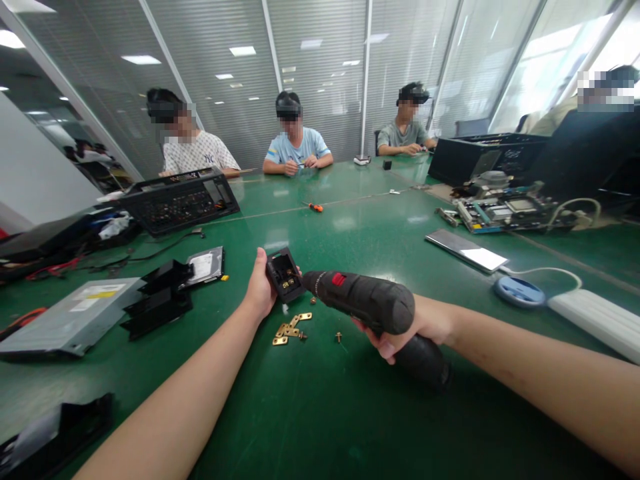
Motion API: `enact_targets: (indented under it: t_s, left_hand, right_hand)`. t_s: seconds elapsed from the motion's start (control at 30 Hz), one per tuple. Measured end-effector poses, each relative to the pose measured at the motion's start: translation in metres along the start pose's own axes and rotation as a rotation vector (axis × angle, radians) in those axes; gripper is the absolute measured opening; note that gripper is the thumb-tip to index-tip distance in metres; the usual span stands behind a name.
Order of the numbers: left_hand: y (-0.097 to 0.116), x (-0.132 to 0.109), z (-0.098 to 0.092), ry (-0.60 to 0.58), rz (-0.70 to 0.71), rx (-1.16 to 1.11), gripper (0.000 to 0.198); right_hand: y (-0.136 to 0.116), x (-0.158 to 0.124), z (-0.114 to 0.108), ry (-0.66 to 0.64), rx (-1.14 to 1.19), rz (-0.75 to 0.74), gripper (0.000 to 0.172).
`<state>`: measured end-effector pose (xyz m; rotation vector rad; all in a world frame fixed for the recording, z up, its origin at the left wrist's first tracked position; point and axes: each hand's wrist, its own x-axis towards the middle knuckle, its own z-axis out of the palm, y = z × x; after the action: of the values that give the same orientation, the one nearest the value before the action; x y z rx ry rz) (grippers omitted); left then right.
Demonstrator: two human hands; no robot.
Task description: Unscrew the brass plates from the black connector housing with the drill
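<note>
The left hand (pixel 261 285) grasps a black box (pixel 287 292) at its right side, over the green counter (pixel 280 420), where brass-coloured plates (pixel 290 329) lie nearby; farther right, a black power drill (pixel 367 299), its chuck (pixel 311 282) just beside the box, sits clasped in the right hand (pixel 399 341)

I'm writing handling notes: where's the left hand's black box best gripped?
Probably grip the black box by its outer side walls, coming from the left: brass-coloured pieces show inside its open face, and the power drill crowds its right.
</note>
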<state>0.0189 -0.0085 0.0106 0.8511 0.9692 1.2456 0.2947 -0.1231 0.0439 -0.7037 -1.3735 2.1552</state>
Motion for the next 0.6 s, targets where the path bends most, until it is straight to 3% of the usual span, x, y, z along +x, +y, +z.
enact_targets:
  t_s: [0.1, 0.17, 0.37, 0.5, 0.6]
  left_hand:
    - [-0.0008, 0.0008, 0.0001, 0.026, -0.017, 0.010, 0.069]
    - [-0.0017, 0.0010, 0.0002, 0.035, -0.010, 0.009, 0.067]
    - [-0.0039, 0.0008, 0.0011, 0.044, -0.002, 0.004, 0.066]
    - [-0.0043, 0.0011, 0.0008, 0.052, -0.009, 0.019, 0.067]
    - [-0.0042, -0.0002, 0.0014, 0.064, -0.008, 0.020, 0.067]
  right_hand:
    - [0.0016, 0.0013, -0.0038, -0.040, 0.030, -0.026, 0.085]
    - [0.0022, 0.0008, -0.0047, -0.026, 0.041, -0.022, 0.095]
    - [0.0016, -0.0011, -0.0037, -0.011, 0.031, 0.002, 0.090]
    - [-0.0006, -0.0006, -0.0013, -0.009, 0.036, -0.009, 0.107]
    - [0.0002, -0.0011, -0.0020, -0.013, 0.028, -0.007, 0.106]
